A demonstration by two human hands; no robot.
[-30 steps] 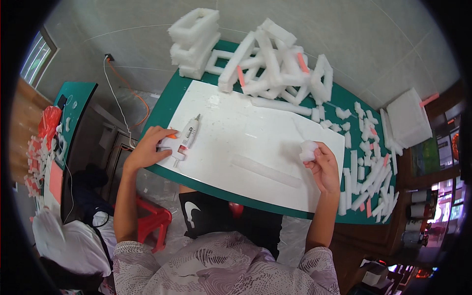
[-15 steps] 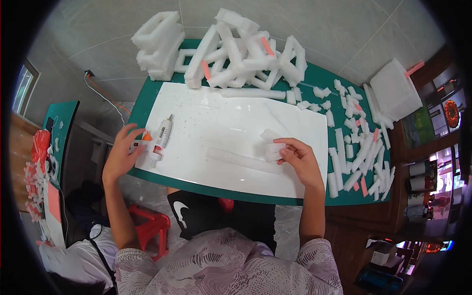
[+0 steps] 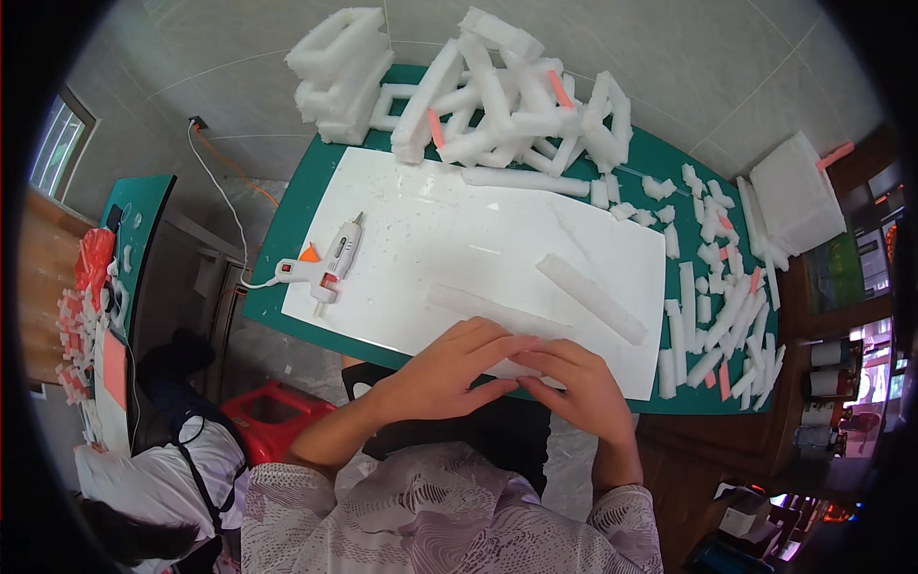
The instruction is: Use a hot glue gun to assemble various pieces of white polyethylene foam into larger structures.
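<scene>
My left hand [image 3: 457, 371] and my right hand [image 3: 577, 385] meet at the front edge of the white board [image 3: 402, 230]. Between their fingers is a small white foam piece [image 3: 509, 367], mostly covered by them; both hands are closed on it. Just beyond the fingers lies a flat white foam strip [image 3: 488, 308]. A second foam strip [image 3: 593, 298] rests at a slant farther right. On the board's left side lies a white glue gun [image 3: 335, 263] with an orange part, apart from both hands.
Foam frames [image 3: 502, 105] are stacked along the back of the green table [image 3: 287, 210]. Several loose foam pieces [image 3: 727, 306] cover its right end, near a large foam block [image 3: 798, 196]. A red stool [image 3: 273, 421] stands at lower left, beside another person [image 3: 163, 478].
My left hand has left the glue gun's side and come right to join the right hand. The right hand has drawn nearer with the foam piece, uncovering the slanted strip. The view has shifted.
</scene>
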